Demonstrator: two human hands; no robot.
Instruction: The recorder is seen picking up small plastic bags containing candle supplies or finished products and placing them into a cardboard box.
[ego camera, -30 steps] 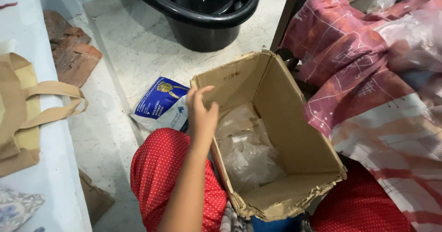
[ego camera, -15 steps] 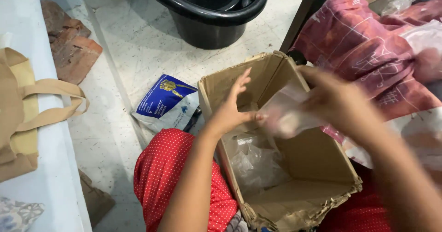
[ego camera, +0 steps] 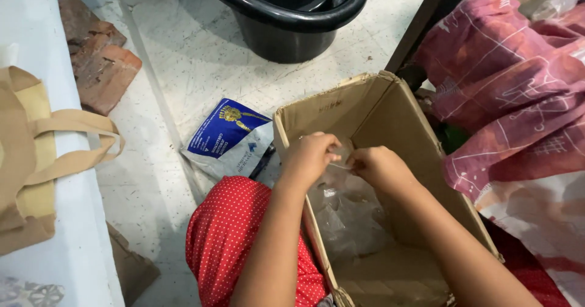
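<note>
An open brown cardboard box point(ego camera: 390, 112) rests on my lap, its flaps up. Inside it lie crumpled clear plastic bags point(ego camera: 350, 218). Over the middle of the box, my left hand point(ego camera: 311, 158) and my right hand point(ego camera: 381, 167) meet, both pinching a small clear plastic piece point(ego camera: 342, 155) between their fingertips. The piece is see-through and partly hidden by my fingers. My red dotted clothing point(ego camera: 244, 240) shows under the box at the left.
A blue and white packet point(ego camera: 228, 139) lies on the pale floor left of the box. A black tub point(ego camera: 292, 14) stands at the top. Pink patterned cloth point(ego camera: 512, 94) is heaped at the right. A tan bag point(ego camera: 36, 155) sits on a white surface; red bricks point(ego camera: 97, 57) lie nearby.
My right hand came into view with a clear plastic piece, then both hands dropped lower into the box and closed together on it.
</note>
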